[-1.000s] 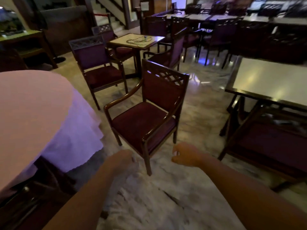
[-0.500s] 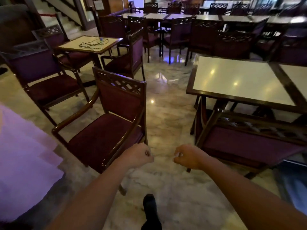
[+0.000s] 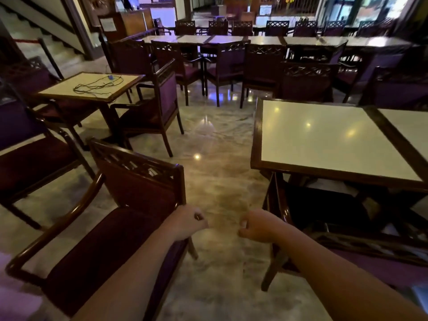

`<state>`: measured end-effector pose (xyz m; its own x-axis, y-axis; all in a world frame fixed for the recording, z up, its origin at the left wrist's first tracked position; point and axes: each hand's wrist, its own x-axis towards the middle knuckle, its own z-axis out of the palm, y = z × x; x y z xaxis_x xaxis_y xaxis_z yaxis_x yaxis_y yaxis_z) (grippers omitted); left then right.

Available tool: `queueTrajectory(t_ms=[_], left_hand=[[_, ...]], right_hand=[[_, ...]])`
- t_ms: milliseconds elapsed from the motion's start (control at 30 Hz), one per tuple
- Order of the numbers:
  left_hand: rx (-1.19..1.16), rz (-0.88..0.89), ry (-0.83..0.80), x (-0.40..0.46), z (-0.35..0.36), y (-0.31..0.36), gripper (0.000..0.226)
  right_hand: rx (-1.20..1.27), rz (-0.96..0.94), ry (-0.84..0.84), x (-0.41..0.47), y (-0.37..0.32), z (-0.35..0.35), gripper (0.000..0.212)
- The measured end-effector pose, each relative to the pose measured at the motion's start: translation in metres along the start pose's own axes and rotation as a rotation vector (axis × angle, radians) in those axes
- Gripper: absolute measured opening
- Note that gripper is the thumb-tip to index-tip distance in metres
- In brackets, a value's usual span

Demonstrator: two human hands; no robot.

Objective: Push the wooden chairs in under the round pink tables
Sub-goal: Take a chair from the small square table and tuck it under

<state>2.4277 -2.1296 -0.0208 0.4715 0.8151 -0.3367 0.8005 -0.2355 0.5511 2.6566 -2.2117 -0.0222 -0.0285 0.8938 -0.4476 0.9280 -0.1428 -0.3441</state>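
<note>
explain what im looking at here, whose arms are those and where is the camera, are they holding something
There is no machine here. The camera is worn on a person's head and looks forward and down, so the two bare arms reaching in from the bottom are that person's own. The room is a dining hall with a shiny stone floor.

The left hand and the right hand are both curled into loose fists, and neither has a grip on anything. The left one hangs over the edge of a wooden chair with a dark red seat, which stands at the lower left. A sliver of pink tablecloth shows in the bottom left corner.

On the right is a pale square table with nothing on it. A smaller table at the left carries a tangled black cable.
</note>
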Motion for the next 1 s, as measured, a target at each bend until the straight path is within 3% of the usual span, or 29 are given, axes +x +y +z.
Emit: queueTrajectory(t_ms=[300, 533, 1000], left_hand=[[0.209, -0.046, 0.096, 0.132, -0.067, 0.014, 0.017], [0.133, -0.270, 0.289, 0.189, -0.119, -0.014, 0.023], [-0.080, -0.834, 0.535, 0.200, -0.165, -0.115, 0.042]], right_hand=[[0.046, -0.073, 0.014, 0.136, 0.013, -0.081, 0.023], [-0.055, -0.204, 0.002, 0.248, -0.007, -0.150, 0.032], [-0.245, -0.653, -0.089, 0.406, -0.178, -0.170, 0.039]])
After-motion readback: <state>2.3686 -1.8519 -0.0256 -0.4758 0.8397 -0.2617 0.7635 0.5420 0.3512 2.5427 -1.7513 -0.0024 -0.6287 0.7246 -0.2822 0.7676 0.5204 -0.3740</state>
